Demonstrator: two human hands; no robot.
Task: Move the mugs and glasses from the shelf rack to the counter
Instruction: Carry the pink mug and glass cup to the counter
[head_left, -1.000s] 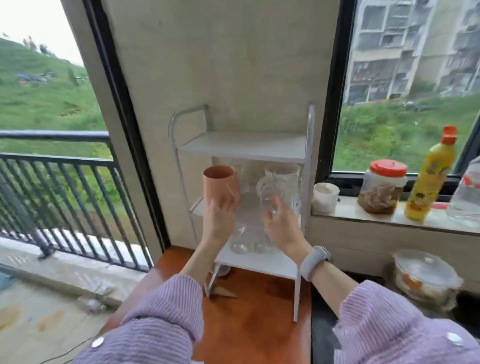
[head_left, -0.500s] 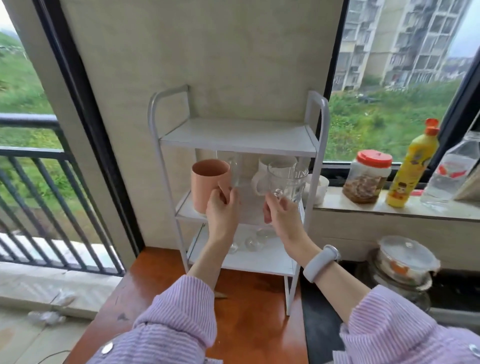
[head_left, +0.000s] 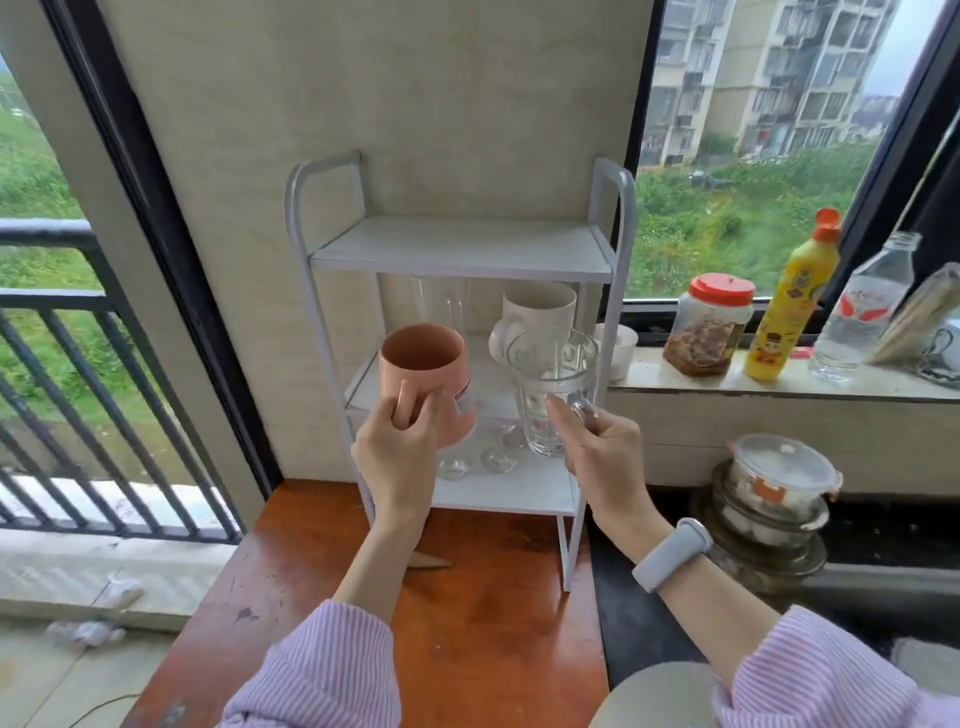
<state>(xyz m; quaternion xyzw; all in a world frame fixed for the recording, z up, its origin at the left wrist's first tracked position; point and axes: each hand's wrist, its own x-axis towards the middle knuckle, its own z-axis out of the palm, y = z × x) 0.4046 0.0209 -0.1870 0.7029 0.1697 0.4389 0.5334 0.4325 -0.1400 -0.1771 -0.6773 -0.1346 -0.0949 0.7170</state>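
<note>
My left hand (head_left: 400, 457) grips the handle of an orange mug (head_left: 426, 379), held in the air in front of the white shelf rack (head_left: 462, 249). In my right hand (head_left: 605, 462) is a clear glass mug (head_left: 550, 389), held by its handle just in front of the rack's middle shelf. On that middle shelf stand a white mug (head_left: 537, 312) and a tall clear glass (head_left: 441, 304). Small clear glasses (head_left: 496, 460) lie on the bottom shelf. The rack stands on the brown wooden counter (head_left: 483, 623).
On the window sill to the right are a small white cup (head_left: 618, 348), a red-lidded jar (head_left: 711, 325), a yellow bottle (head_left: 789, 301) and a clear water bottle (head_left: 862, 312). Stacked glass containers (head_left: 774, 499) sit below the sill. A balcony railing (head_left: 78, 364) is at the left.
Both hands have drawn the orange mug and the glass mug out of the middle shelf toward me. The camera has shifted, bringing the rack more to the centre.
</note>
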